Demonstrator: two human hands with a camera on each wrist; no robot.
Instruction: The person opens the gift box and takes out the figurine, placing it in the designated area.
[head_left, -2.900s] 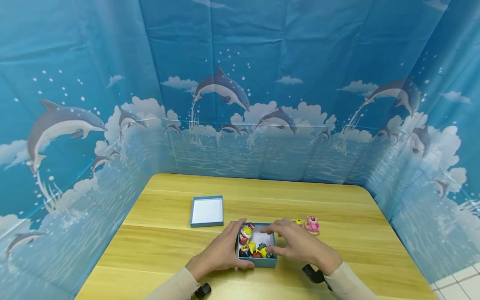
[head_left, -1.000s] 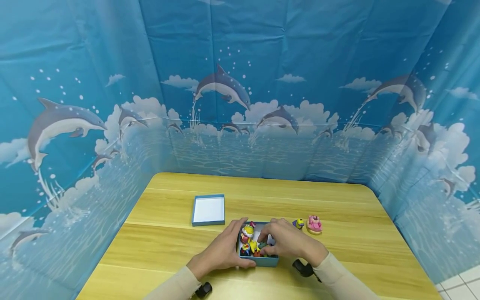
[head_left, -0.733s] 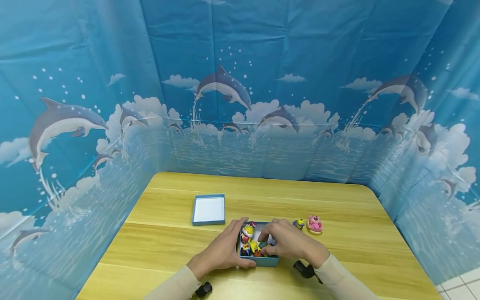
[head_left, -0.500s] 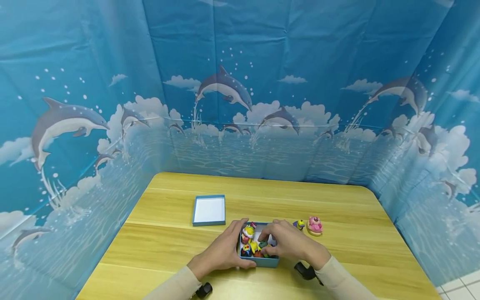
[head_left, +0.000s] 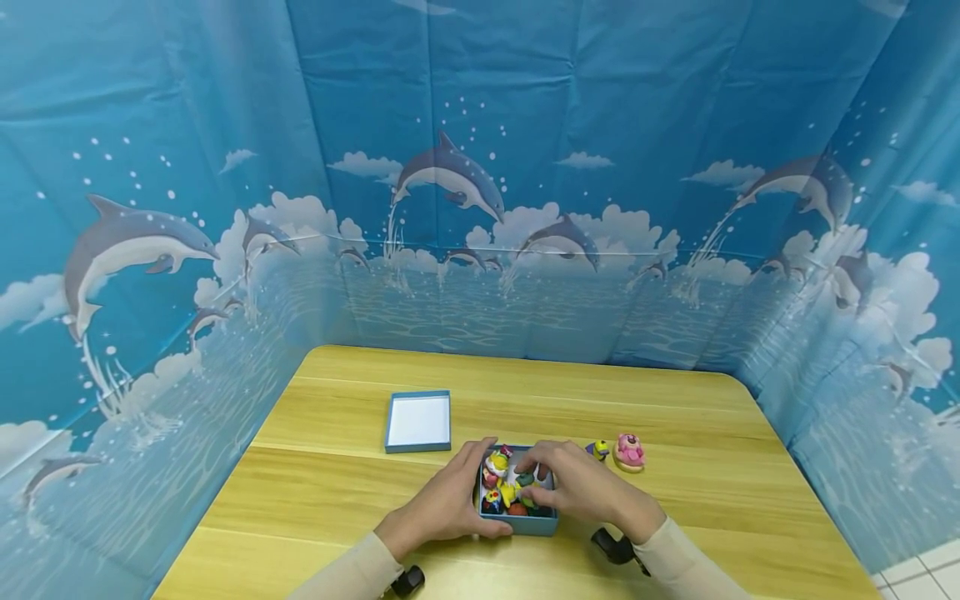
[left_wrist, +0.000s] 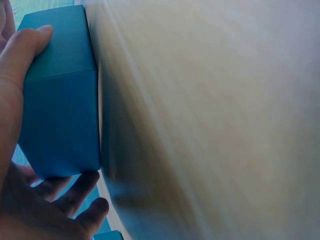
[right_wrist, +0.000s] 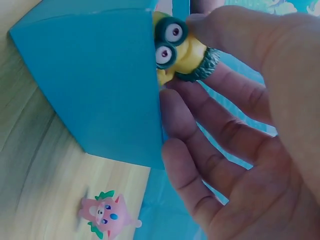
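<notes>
Well, farthest left, beyond the left hand's grip and apart from it, a blue box lid [head_left: 417, 421] lies on the wooden table [head_left: 337, 467] with its white inside facing up. Next comes the left hand [head_left: 442, 504] itself, holding the blue box [head_left: 532, 526], its thumb against the near side and its fingers round the left end. Just inside from that grip, a yellow-and-white figurine [head_left: 497, 464] sits by the box's left wall, with a dark figurine with a yellow face [head_left: 492, 500] nearer the person. A bright yellow figurine [head_left: 511, 493] lies between the two hands. Then the right hand [head_left: 573, 481] arches over the box's right half, thumb and fingers curved a little apart about a goggle-eyed Minion figurine [right_wrist: 189, 54] at the rim; I cannot tell whether they pinch it. Just past the right hand's knuckles is a small yellow-and-blue toy [head_left: 597, 450], and right of that, a pink bear figurine [head_left: 629, 452] on the table.
</notes>
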